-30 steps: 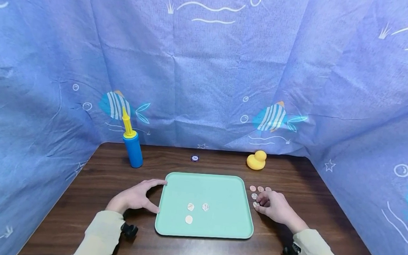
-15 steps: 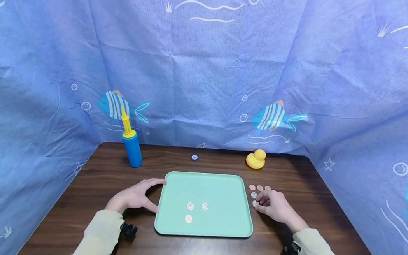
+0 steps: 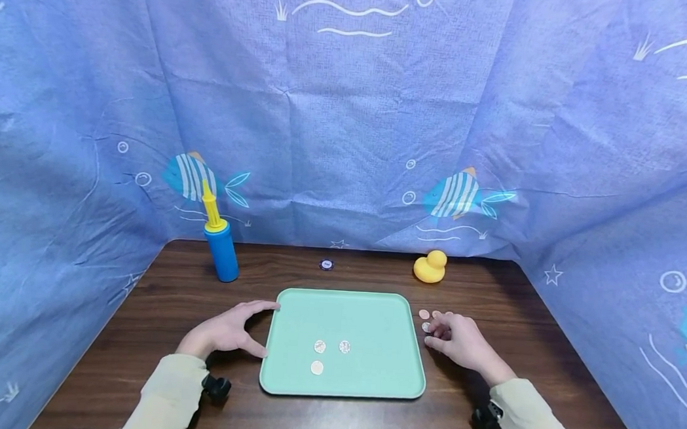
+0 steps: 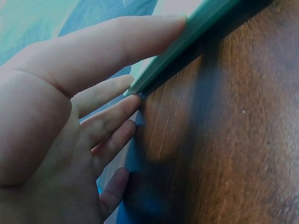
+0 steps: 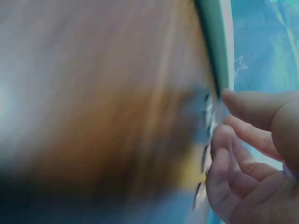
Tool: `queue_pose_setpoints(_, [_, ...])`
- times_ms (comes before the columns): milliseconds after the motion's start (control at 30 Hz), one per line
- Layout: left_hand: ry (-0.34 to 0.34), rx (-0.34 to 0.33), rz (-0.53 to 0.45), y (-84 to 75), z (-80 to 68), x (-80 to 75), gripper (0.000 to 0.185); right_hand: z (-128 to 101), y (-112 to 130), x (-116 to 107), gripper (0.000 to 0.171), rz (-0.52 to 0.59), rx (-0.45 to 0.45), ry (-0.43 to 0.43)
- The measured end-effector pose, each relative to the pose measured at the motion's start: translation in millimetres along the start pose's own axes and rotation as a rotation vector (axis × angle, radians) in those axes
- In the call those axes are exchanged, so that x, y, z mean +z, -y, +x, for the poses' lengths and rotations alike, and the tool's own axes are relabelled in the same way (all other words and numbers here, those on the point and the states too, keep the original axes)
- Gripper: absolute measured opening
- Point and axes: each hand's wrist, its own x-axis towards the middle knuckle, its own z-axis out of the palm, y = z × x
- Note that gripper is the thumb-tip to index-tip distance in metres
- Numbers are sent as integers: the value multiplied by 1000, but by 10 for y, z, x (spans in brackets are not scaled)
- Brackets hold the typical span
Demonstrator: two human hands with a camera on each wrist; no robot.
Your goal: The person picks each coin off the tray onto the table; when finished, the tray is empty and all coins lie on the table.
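Loose coins (image 3: 425, 315) lie on the brown table (image 3: 155, 301) just right of a mint-green tray (image 3: 372, 321), partly hidden under the right hand (image 3: 452, 340); whether its curled fingertips pinch one cannot be told, and the right wrist view is blurred. The tray's long axis runs left to right. Three coins (image 3: 326, 354) rest inside it. The left hand (image 3: 227, 331), fingers spread, braces its left edge.
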Motion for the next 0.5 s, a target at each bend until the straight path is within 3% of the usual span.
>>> queue_pose_setpoints(200, [-3,4,-5,8,-4,-9,98,175,256,24,8,73,-108,11])
queue_pose_setpoints(500, [-5,3,-1,20,-14,5,98,401,723,268,15,123,-269,149])
